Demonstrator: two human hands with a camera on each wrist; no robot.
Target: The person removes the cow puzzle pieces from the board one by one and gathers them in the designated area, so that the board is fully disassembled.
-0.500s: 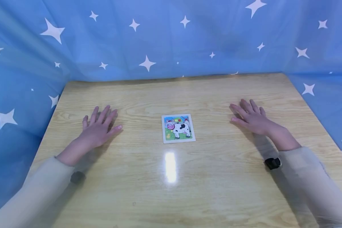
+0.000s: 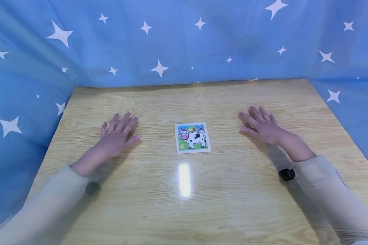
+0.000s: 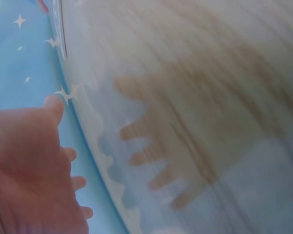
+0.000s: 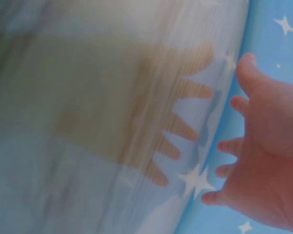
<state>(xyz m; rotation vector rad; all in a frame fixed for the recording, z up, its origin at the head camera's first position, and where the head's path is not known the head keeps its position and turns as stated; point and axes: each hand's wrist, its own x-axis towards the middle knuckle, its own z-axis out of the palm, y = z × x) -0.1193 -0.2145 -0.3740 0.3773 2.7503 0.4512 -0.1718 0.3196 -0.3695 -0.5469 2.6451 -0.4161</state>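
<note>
A square cow jigsaw puzzle (image 2: 192,138) with a white border lies flat at mid-table in the head view, its pieces in the frame. To its left hovers my left hand (image 2: 115,140), fingers spread and holding nothing. On the other side my right hand (image 2: 263,128) is likewise spread and bare. Both hands are apart from the puzzle. In the left wrist view the left palm (image 3: 31,170) shows above the glossy surface, which mirrors its fingers. The right palm (image 4: 268,146) appears in the right wrist view, with a similar reflection beside it.
The wooden table (image 2: 184,217) has a glossy top with a bright light reflection in front of the puzzle. A blue curtain (image 2: 184,41) with white stars hangs behind the table and along its sides. Dark wrist devices sit under both sleeves.
Both hands have moved slightly inward toward the puzzle, the left one rightward and the right one leftward. The puzzle lies where it was.
</note>
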